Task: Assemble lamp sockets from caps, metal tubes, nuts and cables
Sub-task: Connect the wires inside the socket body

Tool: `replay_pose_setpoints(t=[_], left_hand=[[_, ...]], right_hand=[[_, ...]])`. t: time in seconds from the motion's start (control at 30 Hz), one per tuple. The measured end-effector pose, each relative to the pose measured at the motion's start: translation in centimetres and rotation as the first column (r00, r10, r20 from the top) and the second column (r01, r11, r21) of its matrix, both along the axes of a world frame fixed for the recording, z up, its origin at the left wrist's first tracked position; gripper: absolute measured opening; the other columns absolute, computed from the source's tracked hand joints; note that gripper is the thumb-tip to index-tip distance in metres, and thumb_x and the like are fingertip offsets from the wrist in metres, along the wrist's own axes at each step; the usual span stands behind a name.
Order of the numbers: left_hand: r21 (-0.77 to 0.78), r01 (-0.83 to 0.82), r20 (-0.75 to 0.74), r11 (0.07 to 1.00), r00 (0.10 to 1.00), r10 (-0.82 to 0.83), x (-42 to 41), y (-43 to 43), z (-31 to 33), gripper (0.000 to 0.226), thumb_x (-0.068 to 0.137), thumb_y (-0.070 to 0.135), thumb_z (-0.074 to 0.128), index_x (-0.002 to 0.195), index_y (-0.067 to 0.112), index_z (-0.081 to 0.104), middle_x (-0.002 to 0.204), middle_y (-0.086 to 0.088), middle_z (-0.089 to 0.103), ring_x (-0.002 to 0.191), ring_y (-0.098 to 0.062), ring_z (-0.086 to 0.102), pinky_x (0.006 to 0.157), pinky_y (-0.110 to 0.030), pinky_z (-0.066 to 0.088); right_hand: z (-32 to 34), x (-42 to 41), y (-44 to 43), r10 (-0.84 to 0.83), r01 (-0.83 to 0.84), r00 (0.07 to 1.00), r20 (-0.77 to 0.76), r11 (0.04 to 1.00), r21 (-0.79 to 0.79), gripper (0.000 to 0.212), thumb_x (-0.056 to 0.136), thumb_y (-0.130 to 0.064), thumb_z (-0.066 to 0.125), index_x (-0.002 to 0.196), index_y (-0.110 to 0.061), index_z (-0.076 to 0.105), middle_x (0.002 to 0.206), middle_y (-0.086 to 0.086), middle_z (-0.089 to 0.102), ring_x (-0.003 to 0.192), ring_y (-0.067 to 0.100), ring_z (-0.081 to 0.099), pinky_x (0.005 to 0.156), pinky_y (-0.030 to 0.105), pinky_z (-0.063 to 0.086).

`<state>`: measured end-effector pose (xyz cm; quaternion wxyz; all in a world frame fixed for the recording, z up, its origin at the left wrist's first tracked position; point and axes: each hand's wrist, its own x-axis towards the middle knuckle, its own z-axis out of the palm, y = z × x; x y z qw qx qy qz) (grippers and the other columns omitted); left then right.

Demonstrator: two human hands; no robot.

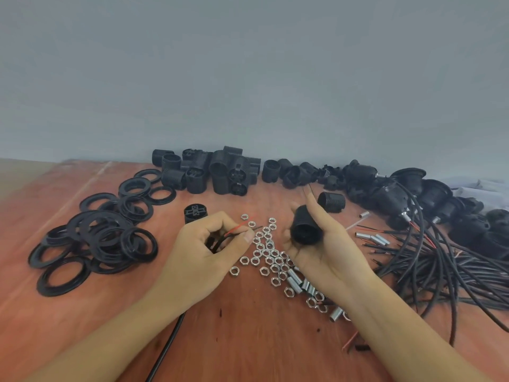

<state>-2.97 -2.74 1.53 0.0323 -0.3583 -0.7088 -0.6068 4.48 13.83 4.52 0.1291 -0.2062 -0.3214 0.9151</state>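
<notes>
We saw the left hand [203, 249] curled, its thumb and fingers pinching a black cable [220, 242] just behind its bared red and black ends. The right hand [327, 252] lay palm up, thumb and fingers cradling a black threaded cap [305, 228] above the nuts [268, 256]. The left forearm hid part of the cable, and the cap's inside was too dark for us to read.

Hands two: left hand [203, 252], right hand [327, 252]. Held: one cable [219, 243], one cap [305, 227].
</notes>
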Motion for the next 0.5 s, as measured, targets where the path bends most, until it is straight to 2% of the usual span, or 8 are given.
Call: replay_pose_setpoints(t=[0.07,0.1,0.23,0.3,0.33,0.4,0.47,0.5], left_hand=[[-0.012,0.014,-0.036,1.0,0.999,-0.014,0.2,0.1,0.0,0.013,0.083,0.032,0.069,0.073,0.024,0.068,0.055,0.008,0.05,0.052,-0.006,0.047,0.052,-0.016,0.041],[-0.019,0.022,-0.043,1.0,0.999,-0.023,0.3,0.1,0.0,0.012,0.084,0.029,0.068,0.073,0.024,0.068,0.055,0.011,0.05,0.051,-0.003,0.044,0.052,-0.012,0.038],[-0.033,0.057,-0.071,0.998,0.996,-0.06,0.5,0.0,-0.1,0.014,0.087,0.024,0.071,0.073,0.021,0.068,0.053,0.014,0.051,0.048,-0.001,0.047,0.051,-0.009,0.037],[-0.034,0.058,-0.084,0.998,0.995,-0.061,0.5,0.0,-0.1,0.014,0.086,0.023,0.07,0.074,0.019,0.067,0.053,0.014,0.051,0.048,-0.001,0.048,0.051,-0.009,0.037],[-0.033,0.055,-0.084,0.998,0.995,-0.057,0.5,0.0,-0.1,0.013,0.086,0.023,0.068,0.073,0.02,0.067,0.053,0.015,0.051,0.048,-0.001,0.048,0.051,-0.009,0.037],[-0.032,0.044,-0.08,0.998,0.996,-0.047,0.4,0.0,-0.1,0.012,0.085,0.024,0.068,0.073,0.023,0.067,0.053,0.016,0.051,0.047,-0.001,0.049,0.051,-0.009,0.037],[-0.019,0.035,-0.077,0.999,0.996,-0.036,0.5,0.0,0.0,0.012,0.085,0.028,0.069,0.073,0.026,0.066,0.054,0.017,0.051,0.048,-0.001,0.049,0.051,-0.007,0.038],[-0.009,0.035,-0.073,0.999,0.997,-0.035,0.5,-0.1,0.1,0.012,0.084,0.031,0.068,0.074,0.026,0.066,0.054,0.016,0.05,0.048,-0.001,0.048,0.05,-0.007,0.038]], right_hand=[[-0.4,0.0,-0.3,0.004,-0.002,0.999,0.044,0.999,-0.054,0.042,0.078,-0.035,0.072,0.103,-0.004,0.057,0.069,0.008,0.055,0.061,0.015,0.053,0.051,0.023,0.051],[-0.5,-0.1,-0.4,-0.004,0.009,0.999,0.054,0.996,-0.087,0.041,0.084,-0.037,0.069,0.105,-0.006,0.053,0.073,0.009,0.053,0.062,0.016,0.052,0.049,0.023,0.05],[-0.1,0.4,-0.3,-0.037,0.04,0.999,0.021,0.983,-0.182,0.028,0.095,-0.032,0.058,0.102,-0.007,0.048,0.079,0.011,0.049,0.057,0.018,0.052,0.045,0.023,0.046],[0.1,0.8,-0.2,0.018,-0.027,0.998,-0.06,0.986,-0.166,0.022,0.086,-0.02,0.058,0.101,-0.008,0.047,0.08,0.012,0.047,0.061,0.021,0.05,0.049,0.026,0.043],[0.0,1.0,-0.1,0.055,-0.066,0.994,-0.099,0.992,-0.108,0.025,0.081,-0.016,0.059,0.102,-0.008,0.047,0.08,0.012,0.048,0.064,0.022,0.051,0.051,0.027,0.043],[-0.3,1.0,0.0,0.121,-0.106,0.985,-0.122,0.987,0.122,0.034,0.081,-0.013,0.062,0.111,-0.007,0.046,0.082,0.014,0.056,0.068,0.022,0.056,0.053,0.026,0.047],[-0.7,0.9,0.0,0.151,-0.107,0.981,-0.118,0.943,0.315,0.047,0.081,-0.018,0.065,0.123,-0.005,0.047,0.093,0.017,0.065,0.069,0.019,0.063,0.055,0.023,0.052],[-0.7,0.8,0.0,0.157,-0.107,0.981,-0.112,0.925,0.365,0.048,0.08,-0.022,0.066,0.121,-0.003,0.051,0.099,0.018,0.067,0.068,0.017,0.064,0.055,0.022,0.052]])
